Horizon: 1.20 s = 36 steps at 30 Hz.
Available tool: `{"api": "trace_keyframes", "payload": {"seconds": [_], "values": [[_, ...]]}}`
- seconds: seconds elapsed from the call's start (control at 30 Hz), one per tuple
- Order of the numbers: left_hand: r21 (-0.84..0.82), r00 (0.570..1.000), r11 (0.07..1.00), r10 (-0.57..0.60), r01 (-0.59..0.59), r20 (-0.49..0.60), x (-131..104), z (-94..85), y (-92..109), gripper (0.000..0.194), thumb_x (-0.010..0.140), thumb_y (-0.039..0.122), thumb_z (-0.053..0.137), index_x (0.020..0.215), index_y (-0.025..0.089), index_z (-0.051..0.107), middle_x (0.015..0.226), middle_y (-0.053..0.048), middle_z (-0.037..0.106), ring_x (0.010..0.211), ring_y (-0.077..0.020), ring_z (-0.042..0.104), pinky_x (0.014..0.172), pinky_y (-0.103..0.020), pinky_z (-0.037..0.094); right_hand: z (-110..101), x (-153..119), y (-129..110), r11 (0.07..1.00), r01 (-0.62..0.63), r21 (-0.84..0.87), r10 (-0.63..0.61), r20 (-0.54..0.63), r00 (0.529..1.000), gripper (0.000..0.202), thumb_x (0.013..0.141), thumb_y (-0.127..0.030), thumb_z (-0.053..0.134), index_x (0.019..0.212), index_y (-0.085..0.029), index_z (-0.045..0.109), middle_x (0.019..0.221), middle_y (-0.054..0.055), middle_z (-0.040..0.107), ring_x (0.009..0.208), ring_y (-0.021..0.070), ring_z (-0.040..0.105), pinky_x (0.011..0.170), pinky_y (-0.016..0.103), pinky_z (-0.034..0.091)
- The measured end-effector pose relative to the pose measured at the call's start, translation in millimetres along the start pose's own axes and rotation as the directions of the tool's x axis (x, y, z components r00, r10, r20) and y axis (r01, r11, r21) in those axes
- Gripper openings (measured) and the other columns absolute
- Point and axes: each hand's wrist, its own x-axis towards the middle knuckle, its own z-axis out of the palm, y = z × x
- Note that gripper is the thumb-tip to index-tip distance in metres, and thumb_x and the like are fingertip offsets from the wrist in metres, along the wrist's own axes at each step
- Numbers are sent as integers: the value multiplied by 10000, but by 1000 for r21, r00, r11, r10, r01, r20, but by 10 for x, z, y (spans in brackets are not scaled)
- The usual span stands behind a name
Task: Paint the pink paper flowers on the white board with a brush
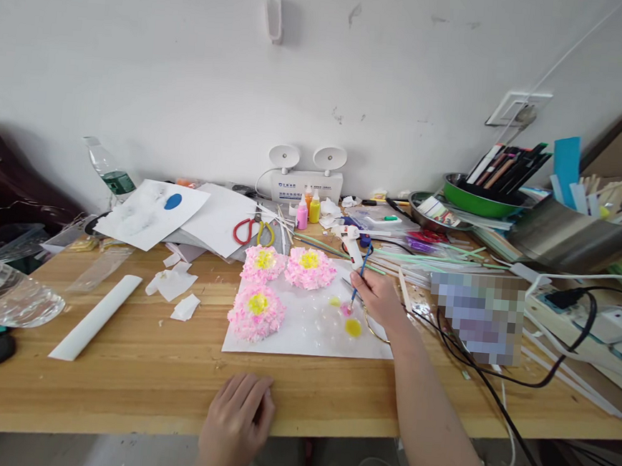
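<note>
My right hand grips a thin blue paintbrush, its tip down at a pink paint spot. That spot lies on a clear, shiny palette that also bears a yellow paint patch. White paper lies underneath. On its left side sit three fluffy pink flowers with yellow centres: one at back left, one at back right and one in front. By the table's front edge rests my left hand, fingers curled together, with nothing visible in it.
Paint bottles, red-handled pliers and a white glue gun stand or lie behind the paper. To the right are black cables and a metal container of sticks. A rolled white sheet lies left.
</note>
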Motion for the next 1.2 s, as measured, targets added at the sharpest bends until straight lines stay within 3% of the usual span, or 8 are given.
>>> {"api": "trace_keyframes", "payload": {"seconds": [0.23,0.37,0.47,0.67,0.8,0.93,1.2], "values": [[18,1000,1000,14,-14,-1,8,-7,-2,161,802,51,504,899,166,559,728,-15,620,696,-145,571,706,-294,448,-9,-21,17,960,-61,274,102,-138,985,392,859,-486,432,607,-194,502,505,-37,416,483,104,388,485,252,295],[15,1000,1000,10,-10,1,13,-20,3,160,804,56,497,896,171,561,729,-10,625,691,-143,573,701,-291,447,16,-8,32,883,-58,466,214,-288,933,351,837,-505,479,696,-193,556,559,-21,502,503,113,449,490,250,355],[10,1000,1000,-1,1,4,17,-31,10,154,812,66,483,885,177,561,721,-5,624,681,-140,576,691,-285,449,55,18,57,915,-29,402,183,-352,918,321,833,-493,495,801,-192,601,676,18,610,626,151,561,623,290,444],[18,1000,1000,1,-1,3,33,-39,21,154,817,70,463,863,182,559,709,-8,624,661,-136,579,673,-275,449,159,97,114,984,1,180,54,-301,952,369,862,-490,431,797,-192,638,895,87,689,830,220,637,758,353,467],[15,1000,1000,1,-1,-1,34,-38,20,157,812,67,471,873,182,559,723,-8,630,680,-143,589,697,-283,454,195,141,138,995,10,104,20,-289,957,384,861,-503,424,789,-199,646,871,80,700,835,225,637,751,356,465],[10,1000,1000,1,-1,-3,29,-33,15,148,813,70,482,877,178,559,719,-7,625,685,-145,586,700,-286,452,199,145,150,996,-8,88,38,-352,935,384,877,-491,395,841,-195,637,848,80,695,823,219,629,729,343,460],[9,1000,1000,1,-1,1,17,-24,7,153,813,57,482,880,173,556,729,-10,622,691,-141,574,716,-287,447,192,171,169,999,47,22,-38,-317,948,347,883,-432,404,828,-196,653,914,86,686,885,228,604,790,364,439]]}}
